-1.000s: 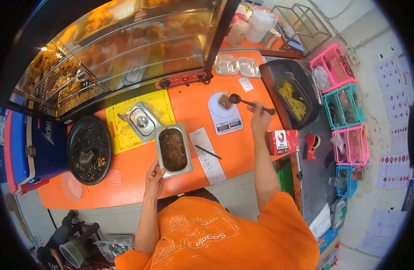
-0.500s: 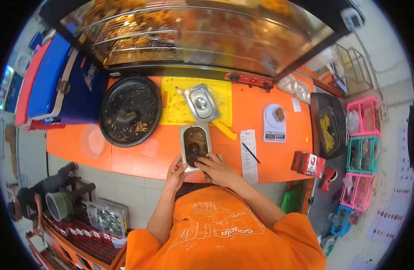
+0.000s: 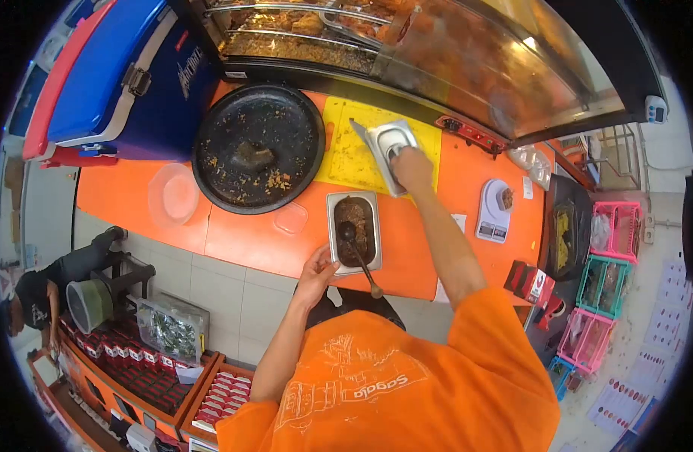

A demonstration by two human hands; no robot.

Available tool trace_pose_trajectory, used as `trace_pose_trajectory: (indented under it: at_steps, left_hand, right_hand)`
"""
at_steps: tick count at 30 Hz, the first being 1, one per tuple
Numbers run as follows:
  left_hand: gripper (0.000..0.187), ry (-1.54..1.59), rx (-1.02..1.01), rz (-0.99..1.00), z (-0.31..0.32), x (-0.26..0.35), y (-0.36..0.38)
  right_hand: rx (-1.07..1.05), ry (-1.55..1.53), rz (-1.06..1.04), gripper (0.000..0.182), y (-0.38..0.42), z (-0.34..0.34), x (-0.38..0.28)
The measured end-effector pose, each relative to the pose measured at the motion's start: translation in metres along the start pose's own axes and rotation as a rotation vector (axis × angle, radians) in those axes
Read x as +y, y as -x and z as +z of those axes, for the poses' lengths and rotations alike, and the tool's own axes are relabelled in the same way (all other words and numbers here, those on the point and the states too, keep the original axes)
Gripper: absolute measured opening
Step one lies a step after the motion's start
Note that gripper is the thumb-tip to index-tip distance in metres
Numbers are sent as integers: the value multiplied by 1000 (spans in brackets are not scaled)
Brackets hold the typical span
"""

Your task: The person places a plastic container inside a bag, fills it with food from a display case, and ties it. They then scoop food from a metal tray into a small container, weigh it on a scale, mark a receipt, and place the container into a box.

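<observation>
My left hand [image 3: 316, 273] grips the lower left side of a rectangular metal food pan [image 3: 331, 226], thumb at the rim. The pan holds a dark, brownish food. A ladle [image 3: 359, 260] rests in it with its handle slanting out over the near edge. My right hand [image 3: 413, 170] is closed on the middle of the metal pan lid [image 3: 395, 134], which is tilted over the yellow cutting board [image 3: 354, 175]. My fingers hide the lid's grip. Part of a knife blade [image 3: 359, 131] shows beside the lid.
A big round black tray [image 3: 226, 177] with crumbs stands left, beside a blue cooler [image 3: 109, 87]. A glass display cabinet [image 3: 467, 83] borders the back. At right are a white kitchen scale [image 3: 493, 226] and red boxes [image 3: 529, 282]. A person [image 3: 56, 282] is at lower left.
My right hand has gone from the pan to the lid on the cutting board and taken hold of it. The ladle's handle now shows. My left hand remains on the pan. The view has shifted.
</observation>
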State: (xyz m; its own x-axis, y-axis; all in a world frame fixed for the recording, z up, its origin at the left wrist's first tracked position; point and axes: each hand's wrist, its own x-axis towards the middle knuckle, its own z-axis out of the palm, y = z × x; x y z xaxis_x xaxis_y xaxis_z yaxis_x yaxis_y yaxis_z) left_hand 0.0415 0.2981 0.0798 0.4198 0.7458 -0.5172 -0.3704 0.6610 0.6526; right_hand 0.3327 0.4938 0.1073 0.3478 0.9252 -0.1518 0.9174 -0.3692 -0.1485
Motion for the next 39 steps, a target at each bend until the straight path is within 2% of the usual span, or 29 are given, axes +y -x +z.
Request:
trace_pose_trajectory:
  at_steps: [1,3,4,5,7,10,11,13,14,15,16,18,20,22,23,24,25,26,27,30,31,33,36,39]
  left_hand:
    - [48,78,-30,-2,5,7,3]
    - [46,74,-32,-28,-2,8,6]
    - [46,60,-42,-48,-4,10,2]
    - [47,71,-32,-55,-3,10,0]
    - [52,90,-49,-68,-7,12,-5]
    - [55,18,-96,-80,-5,25,0]
    - [50,-6,-72,-108,-6,27,-1]
    - [46,-91,-57,-86,5,28,-4]
    - [42,-165,-24,-55,8,30,-1]
    - [39,-211,36,-130,19,39,0]
    - [39,-214,36,-126,20,36,-2]
    - [41,-475,-3,-3,10,30,-8]
    - [42,-466,33,47,-7,20,-18]
    - [41,-487,28,74,0,44,-7]
    - [42,-429,19,173,3,54,-8]
    - [46,-318,28,123,24,84,5]
    - [46,-310,66,133,39,113,15]
    - [46,-299,96,134,51,142,19]
    - [46,-297,67,253,62,171,19]
    - [44,-276,-24,506,114,269,13]
    - [44,-261,-60,530,131,303,8]
    - [44,-223,-95,569,161,364,-7]
    - [48,-234,-142,637,192,432,-49]
    - [39,-81,-197,631,203,454,-84]
  right_hand:
    - [-4,8,13,28,14,-22,-6]
    - [-41,-184,3,30,66,-79,-18]
    - [-173,-187,41,31,96,-102,-34]
    - [-148,-114,-1,31,119,-83,-32]
    - [-275,-168,110,32,165,-63,-57]
    - [-148,-256,44,29,193,8,-63]
    - [-139,-261,72,29,200,6,-60]
    - [-65,-262,-61,34,209,-5,-59]
    - [-63,-270,-44,34,215,-9,-55]
    - [51,-316,28,39,218,-14,-46]
    - [162,-364,94,44,222,-20,-38]
    - [-458,-720,275,47,222,-35,-27]
    - [-278,-920,165,48,234,5,-27]
    - [-141,-952,-81,47,228,23,-28]
    - [-168,-957,-27,46,223,9,-35]
    - [-202,-956,43,45,223,-17,-46]
    - [-209,-960,-3,45,216,-43,-58]
    - [-169,-1101,-24,42,206,-70,-69]
    - [-130,-1241,-32,41,197,-99,-82]
    - [92,-1087,-178,40,146,-196,-118]
    - [158,-1079,-212,40,124,-217,-127]
    - [140,-1255,-166,38,86,-274,-153]
    - [199,-1300,-153,37,30,-320,-184]
    - [336,-1453,-217,35,-22,-330,-197]
